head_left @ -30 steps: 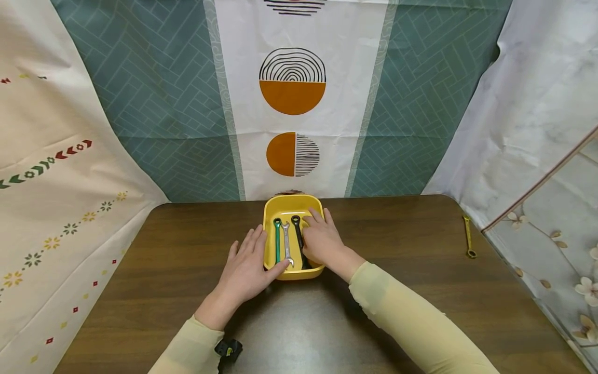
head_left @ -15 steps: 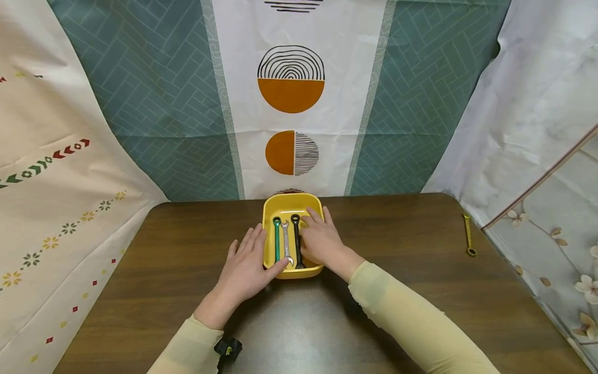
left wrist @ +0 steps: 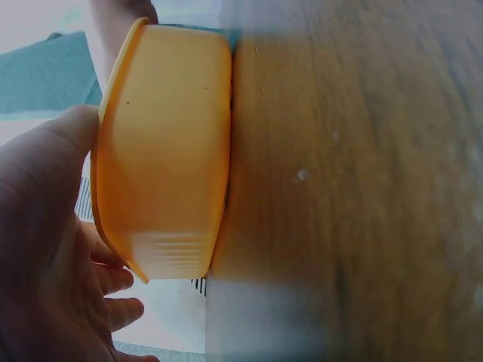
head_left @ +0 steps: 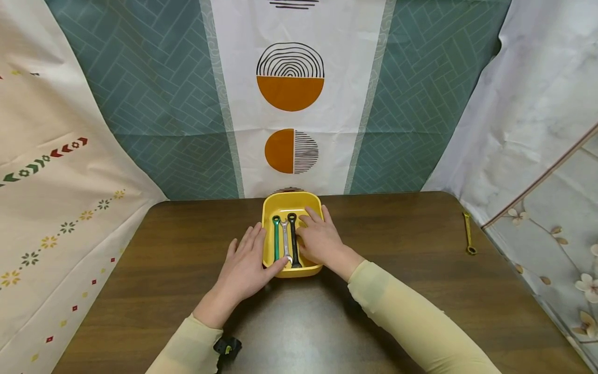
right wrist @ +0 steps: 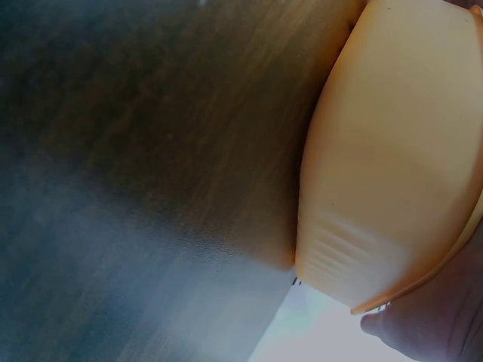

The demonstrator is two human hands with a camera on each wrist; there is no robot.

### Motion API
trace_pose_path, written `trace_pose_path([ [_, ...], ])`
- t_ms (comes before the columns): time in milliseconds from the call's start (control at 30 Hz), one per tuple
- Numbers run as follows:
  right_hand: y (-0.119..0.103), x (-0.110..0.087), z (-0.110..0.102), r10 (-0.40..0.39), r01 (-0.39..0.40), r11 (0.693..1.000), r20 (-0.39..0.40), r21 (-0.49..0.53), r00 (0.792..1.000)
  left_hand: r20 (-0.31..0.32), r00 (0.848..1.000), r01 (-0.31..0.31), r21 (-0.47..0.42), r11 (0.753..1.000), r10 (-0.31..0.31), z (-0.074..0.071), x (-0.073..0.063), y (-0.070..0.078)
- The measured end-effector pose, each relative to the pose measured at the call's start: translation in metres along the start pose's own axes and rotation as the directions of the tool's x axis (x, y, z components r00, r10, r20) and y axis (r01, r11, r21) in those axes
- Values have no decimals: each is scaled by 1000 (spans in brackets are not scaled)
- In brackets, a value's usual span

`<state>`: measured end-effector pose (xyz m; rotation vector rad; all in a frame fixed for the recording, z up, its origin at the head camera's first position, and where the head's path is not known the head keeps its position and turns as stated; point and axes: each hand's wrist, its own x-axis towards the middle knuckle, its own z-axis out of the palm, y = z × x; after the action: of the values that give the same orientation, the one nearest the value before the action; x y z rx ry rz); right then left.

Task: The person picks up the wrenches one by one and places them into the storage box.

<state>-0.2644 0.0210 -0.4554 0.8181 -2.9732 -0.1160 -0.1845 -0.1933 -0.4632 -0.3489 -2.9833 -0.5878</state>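
A yellow tray (head_left: 293,272) stands at the table's far edge. Inside it, side by side, lie a green wrench (head_left: 276,239), a silver wrench (head_left: 286,240) and a black wrench (head_left: 293,239). My left hand (head_left: 245,265) rests along the tray's left rim with its fingers straight, its thumb reaching over the near rim by the silver wrench's lower end. My right hand (head_left: 322,241) reaches over the right rim into the tray, right beside the black wrench; its thumb is hidden. In the left wrist view the tray's outer wall (left wrist: 170,143) stands on the tabletop.
A yellow wrench (head_left: 469,236) lies apart near the right edge of the brown table (head_left: 397,228). Patterned cloths hang behind and at both sides, with the back cloth (head_left: 299,114) close behind the tray. A black strap device (head_left: 227,347) is on the left wrist.
The black wrench has shifted left and turned from a slant to nearly parallel with the silver one. My right fingers have moved slightly left with it; my left hand stays put.
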Motion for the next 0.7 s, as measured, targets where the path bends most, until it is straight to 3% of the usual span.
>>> trace_pose_path([
  [700,0,0,0,-3,3,1000,4,-7,1000,-1,1000,-4,6,1000,4,0,0,0],
])
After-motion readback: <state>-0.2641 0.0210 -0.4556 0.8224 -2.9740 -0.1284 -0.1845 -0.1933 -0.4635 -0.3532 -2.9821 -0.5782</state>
